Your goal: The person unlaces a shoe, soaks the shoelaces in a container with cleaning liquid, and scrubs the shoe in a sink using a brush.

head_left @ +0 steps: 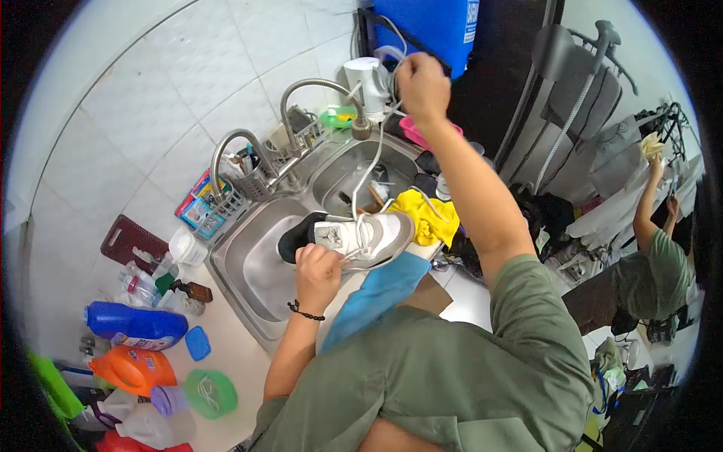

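A white, grey and black sneaker (389,230) lies on its side over the sink's front edge, toe to the right. My left hand (318,270) is closed on its near side, by the tongue and laces. A white shoelace (369,175) runs from the shoe's eyelets up across the right basin. My right hand (423,87), raised high near the white kettle-like container, is closed on the upper part of this lace. Beside the toe lies a yellow cloth (423,216). Below the shoe a blue cloth (384,290) hangs over the counter edge.
The double steel sink (260,218) has two curved faucets (290,94). Dark items lie in the right basin. On the left counter stand a blue bottle (139,325), an orange bottle (135,369) and a green bowl (211,393). A mirror on the right reflects a person.
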{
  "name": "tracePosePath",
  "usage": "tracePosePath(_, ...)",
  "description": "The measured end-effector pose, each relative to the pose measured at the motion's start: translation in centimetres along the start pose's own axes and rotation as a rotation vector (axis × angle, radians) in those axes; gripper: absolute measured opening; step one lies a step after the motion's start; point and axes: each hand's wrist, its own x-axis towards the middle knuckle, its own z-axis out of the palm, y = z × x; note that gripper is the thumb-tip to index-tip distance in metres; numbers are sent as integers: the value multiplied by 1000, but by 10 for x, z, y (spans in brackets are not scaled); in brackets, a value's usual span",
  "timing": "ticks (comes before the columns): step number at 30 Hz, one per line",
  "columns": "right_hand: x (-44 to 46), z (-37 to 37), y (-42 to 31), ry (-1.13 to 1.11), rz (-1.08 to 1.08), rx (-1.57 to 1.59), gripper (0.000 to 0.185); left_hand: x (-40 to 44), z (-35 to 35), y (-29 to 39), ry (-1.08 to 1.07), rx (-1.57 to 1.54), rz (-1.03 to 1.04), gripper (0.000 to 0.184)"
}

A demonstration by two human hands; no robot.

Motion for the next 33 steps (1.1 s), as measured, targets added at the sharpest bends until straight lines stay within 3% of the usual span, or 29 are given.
tracePosePath(2,11,6,20,-103,-207,-3,19,-9,5,-3,-20,33,-4,12)
tracePosePath(8,-80,-10,1,-924,-589,-215,20,-12,26,1,-32,55,-89,12)
tracePosePath(10,-104,-35,-31,-1339,-467,-207,23,-13,32,3,-51,30,-103,13)
tracePosePath(12,-141,-39,-17,-1469,-615,102,19,-13,37,4,-66,28,-101,14)
tracePosePath(15,-160,-56,-8,-1260,-761,258,16,-11,38,6,-72,49,-92,14)
tracePosePath(18,-164,-36,3,-1406,-811,-95,20,-9,36,6,-81,41,-113,14)
tracePosePath(21,-144,-25,4,-1070,-764,-103,27,-8,35,6,-86,18,-130,14)
tracePosePath(24,-141,-41,-30,-1531,-280,-394,41,-5,34,6,-54,-19,-147,13)
tracePosePath(25,-151,-42,-24,-1615,-346,-291,50,0,31,8,-51,-17,-148,13)
tracePosePath(28,-179,-46,-23,-1582,-205,-276,49,3,29,2,-106,-77,-173,14)
tracePosePath(29,-187,-40,-12,-1603,-66,-136,41,5,28,-3,-132,-108,-185,14)
tracePosePath(32,-212,-38,5,-1450,83,12,31,33,15,-25,-5,93,-213,21)
tracePosePath(33,-214,-44,2,-1343,129,62,25,34,16,-40,-104,70,-305,25)
